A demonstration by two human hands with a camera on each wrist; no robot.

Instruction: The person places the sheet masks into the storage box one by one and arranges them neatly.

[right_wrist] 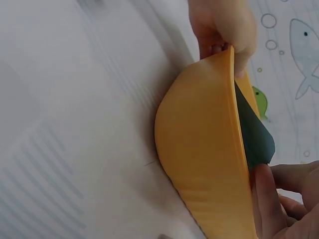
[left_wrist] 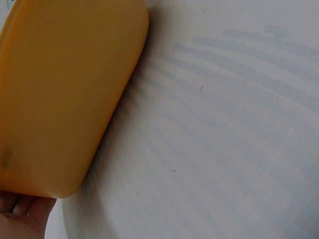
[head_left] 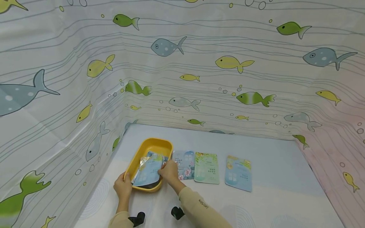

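Note:
A yellow plastic tray [head_left: 164,143] stands on the left of the table, with several flat sachets inside. My left hand [head_left: 123,187] grips its near left rim, thumb at the edge and fingers outside. The tray's outer wall [left_wrist: 70,94] fills much of the left wrist view, with the left hand [left_wrist: 22,219] below it. My right hand [head_left: 170,172] pinches the right edge of a light blue sachet [head_left: 149,171] on top of the pile. In the right wrist view, the right hand's [right_wrist: 286,199] fingers meet a dark-looking sachet edge [right_wrist: 256,134] inside the rim.
Right of the tray lie a flowered blue sachet [head_left: 183,163], a green sachet [head_left: 206,168] and, farther right, another blue sachet [head_left: 238,173]. A fish-patterned sheet [head_left: 199,88] rises behind the table and along both sides.

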